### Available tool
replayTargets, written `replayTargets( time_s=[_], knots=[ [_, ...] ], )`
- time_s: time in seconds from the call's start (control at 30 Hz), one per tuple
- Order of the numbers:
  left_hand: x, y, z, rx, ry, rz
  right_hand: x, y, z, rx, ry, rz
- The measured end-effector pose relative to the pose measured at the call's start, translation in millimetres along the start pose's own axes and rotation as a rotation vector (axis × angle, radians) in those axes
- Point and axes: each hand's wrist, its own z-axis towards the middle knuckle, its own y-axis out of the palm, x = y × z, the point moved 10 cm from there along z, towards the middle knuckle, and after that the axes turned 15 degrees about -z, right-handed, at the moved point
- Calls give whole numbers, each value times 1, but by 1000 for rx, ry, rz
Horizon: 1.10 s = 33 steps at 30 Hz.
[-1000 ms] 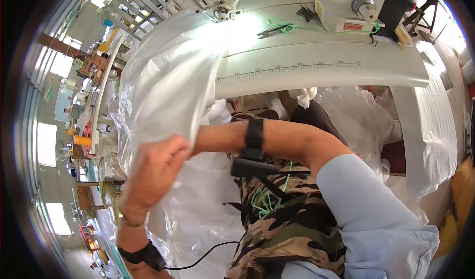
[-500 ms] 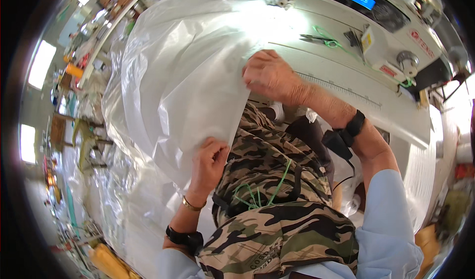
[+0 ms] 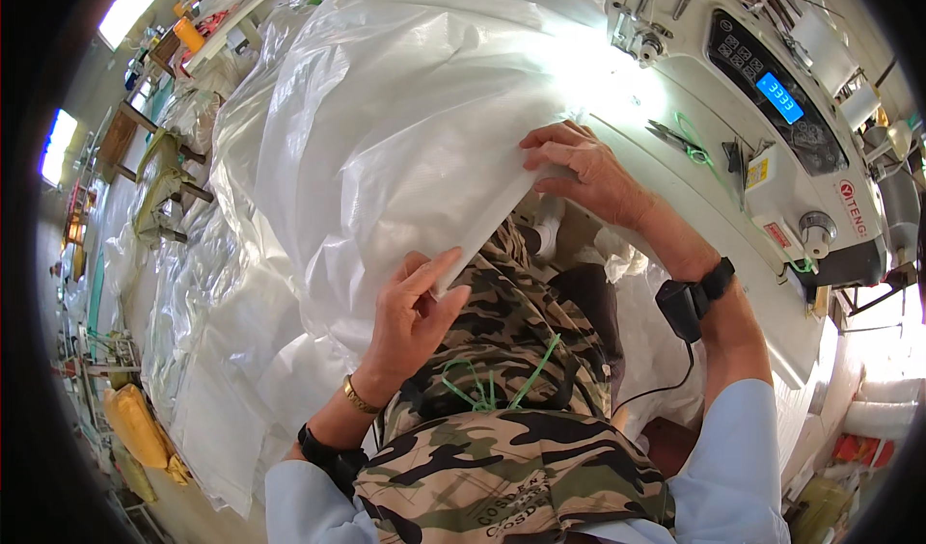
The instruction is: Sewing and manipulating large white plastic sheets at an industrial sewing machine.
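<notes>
A large white translucent plastic sheet (image 3: 386, 149) spreads over the table and down toward my lap, its near edge turned over in a narrow fold. At the lower end of that fold is my left hand (image 3: 410, 317), with the edge between its thumb and forefinger. My right hand (image 3: 596, 176) has the upper end, fingers on top of the plastic and thumb at the edge. Beyond the right hand, a bright lamp glares beside the sewing machine's needle area (image 3: 641, 42). The sheet hides part of the fingers.
A white sewing machine (image 3: 830, 197) with a lit blue display stands at the right. Black scissors (image 3: 680, 142) with green handles lie on its table. More crumpled plastic (image 3: 207, 351) covers the left side, near a wooden stool (image 3: 159, 182). A yellow bundle (image 3: 135, 423) lies on the floor.
The view has turned, with the machine now farther right. My left hand's thumb and forefinger have spread along the edge, and the right hand's fingers have uncurled. The sheet's edge now looks folded.
</notes>
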Motion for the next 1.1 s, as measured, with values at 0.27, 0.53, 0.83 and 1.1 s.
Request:
replayTargets(
  time_s=[0.27, 0.53, 0.83, 1.1],
  knots=[
    [17, 4, 13, 91, 195, 308, -12, 1, 6, -40, -123, -184],
    [37, 1, 15, 36, 327, 522, 1, 6, 19, -127, -109, -274],
    [-31, -21, 29, -34, -133, -84, 48, -3, 34, -113, 6, -319],
    [-34, -3, 35, -261, -242, -43, 73, -11, 37, -108, 52, -398]
  ],
)
